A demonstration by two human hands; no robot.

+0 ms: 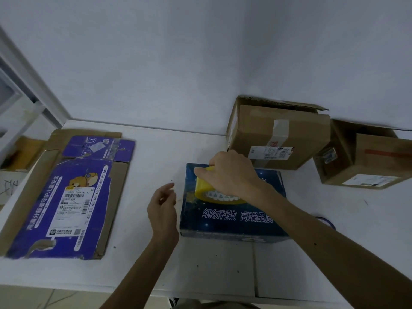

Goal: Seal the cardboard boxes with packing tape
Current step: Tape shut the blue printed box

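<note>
Yellow tape roll point(219, 195) atop closed blue box point(231, 217) (starry print); two brown boxes point(276, 139) behind.

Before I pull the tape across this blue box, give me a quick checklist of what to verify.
1. Roll in grip: the right hand holds the yellow tape roll from above. Ok.
2. Roll on the work: it sits on top of the blue box, near the far edge. Ok.
3. Box steadied: the left hand hovers beside the box's left side, fingers loosely curled, not pressing on it. Not ok.
4. Top seam closed: hand and roll cover the middle of the top. Cannot tell.
5. Tape end stuck down: no free end of tape shows. Cannot tell.
</note>
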